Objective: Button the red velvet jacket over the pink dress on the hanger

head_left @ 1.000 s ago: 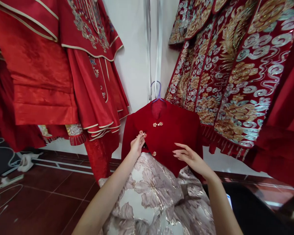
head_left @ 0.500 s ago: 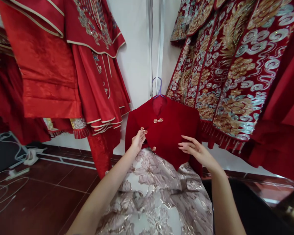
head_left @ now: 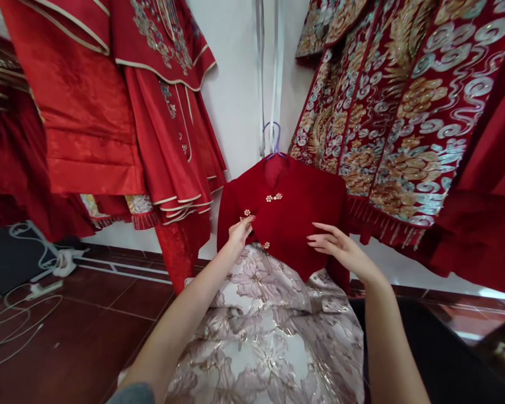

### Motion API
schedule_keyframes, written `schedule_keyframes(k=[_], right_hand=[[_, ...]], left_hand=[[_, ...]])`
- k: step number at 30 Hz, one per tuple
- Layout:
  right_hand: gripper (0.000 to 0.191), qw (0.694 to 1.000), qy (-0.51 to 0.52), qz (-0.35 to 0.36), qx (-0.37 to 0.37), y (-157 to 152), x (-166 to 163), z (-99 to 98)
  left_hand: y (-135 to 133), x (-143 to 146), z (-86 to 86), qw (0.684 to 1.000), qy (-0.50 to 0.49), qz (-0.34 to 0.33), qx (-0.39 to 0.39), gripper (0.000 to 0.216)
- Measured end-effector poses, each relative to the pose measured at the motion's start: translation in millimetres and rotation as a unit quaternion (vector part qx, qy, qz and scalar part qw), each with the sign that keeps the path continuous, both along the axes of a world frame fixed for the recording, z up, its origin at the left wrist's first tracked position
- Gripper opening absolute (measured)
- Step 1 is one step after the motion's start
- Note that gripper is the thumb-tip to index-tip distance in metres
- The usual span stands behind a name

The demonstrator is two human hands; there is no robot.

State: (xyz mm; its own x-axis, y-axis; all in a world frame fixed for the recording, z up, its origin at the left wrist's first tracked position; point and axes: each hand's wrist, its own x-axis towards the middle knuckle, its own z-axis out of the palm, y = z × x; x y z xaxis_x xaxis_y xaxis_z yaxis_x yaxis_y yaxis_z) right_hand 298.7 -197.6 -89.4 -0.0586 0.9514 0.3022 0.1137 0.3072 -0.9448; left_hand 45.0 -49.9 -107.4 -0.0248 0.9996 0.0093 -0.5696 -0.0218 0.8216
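Observation:
A dark red velvet jacket (head_left: 294,207) hangs on a purple hanger (head_left: 276,134), its collar at the top and flower-shaped jewelled buttons (head_left: 274,197) down the front. Below it spreads a silvery-pink floral brocade skirt (head_left: 265,331). With thumb and fingers together, my left hand (head_left: 239,231) pinches the jacket's front edge just below the middle flower button (head_left: 247,213). Another flower button (head_left: 266,246) shows lower down, near the hem. Over the right side of the jacket my right hand (head_left: 339,247) is open, fingers stretched and parted, fingertips at the velvet. Whether they press on it I cannot tell.
Red garments with pale piping (head_left: 164,129) hang on the left. An embroidered, sequinned red garment (head_left: 387,112) with a beaded fringe hangs on the right. White cables (head_left: 21,320) lie on the dark tiled floor, beside a white rack bar (head_left: 122,268).
The view has tilted slightly, so the jacket appears higher. My left fingers have shifted from the middle flower button to the jacket edge just below it. My right hand has barely moved.

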Motion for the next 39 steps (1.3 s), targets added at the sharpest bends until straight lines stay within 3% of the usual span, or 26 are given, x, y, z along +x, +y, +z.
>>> schedule_keyframes(k=[5, 7, 9, 12, 15, 17, 20, 22, 26, 29, 36, 39], right_hand=[[0.056, 1.000, -0.009, 0.011, -0.013, -2, -1, 1.2], [0.056, 1.000, -0.009, 0.006, -0.011, -4, 2, 3.2], [0.057, 1.000, -0.005, -0.003, -0.004, -7, 7, 5.0], [0.058, 1.000, 0.010, -0.017, -0.004, -7, 14, 5.8], [0.058, 1.000, 0.015, -0.016, -0.009, -3, 15, 3.2], [0.056, 1.000, 0.015, -0.010, -0.013, 0, 12, 1.0], [0.055, 1.000, 0.014, -0.003, -0.023, 1, 6, -0.1], [0.055, 0.999, 0.008, 0.006, -0.031, 0, 2, 1.1], [0.056, 0.999, -0.007, 0.014, -0.043, -2, -1, 4.9], [0.055, 0.999, -0.009, 0.008, -0.040, -1, -1, 5.0], [0.050, 0.998, -0.019, 0.045, -0.029, 3, -21, 4.1], [0.043, 0.998, -0.026, 0.046, 0.017, 7, -42, 8.4]], left_hand=[[-4, 6, 1.6, 0.999, 0.048, 0.004, -0.008, 0.007], [-4, 7, 5.4, 0.987, 0.160, -0.001, 0.005, 0.011], [-2, 7, 14.7, 0.956, 0.293, 0.001, 0.022, 0.017], [2, 6, 41.8, 0.867, 0.481, 0.042, 0.125, 0.019], [4, 11, 77.4, 0.733, 0.608, 0.095, 0.290, 0.014], [6, 19, 97.7, 0.658, 0.650, 0.082, 0.372, 0.012], [9, 33, 114.9, 0.547, 0.722, 0.064, 0.419, 0.018], [12, 40, 118.7, 0.508, 0.751, 0.065, 0.416, 0.018], [18, 44, 121.1, 0.482, 0.760, 0.050, 0.432, 0.015], [22, 40, 123.5, 0.481, 0.740, 0.039, 0.469, 0.015], [26, 33, 117.6, 0.533, 0.684, 0.038, 0.497, 0.009], [22, 34, 113.2, 0.556, 0.666, 0.031, 0.496, 0.007]])
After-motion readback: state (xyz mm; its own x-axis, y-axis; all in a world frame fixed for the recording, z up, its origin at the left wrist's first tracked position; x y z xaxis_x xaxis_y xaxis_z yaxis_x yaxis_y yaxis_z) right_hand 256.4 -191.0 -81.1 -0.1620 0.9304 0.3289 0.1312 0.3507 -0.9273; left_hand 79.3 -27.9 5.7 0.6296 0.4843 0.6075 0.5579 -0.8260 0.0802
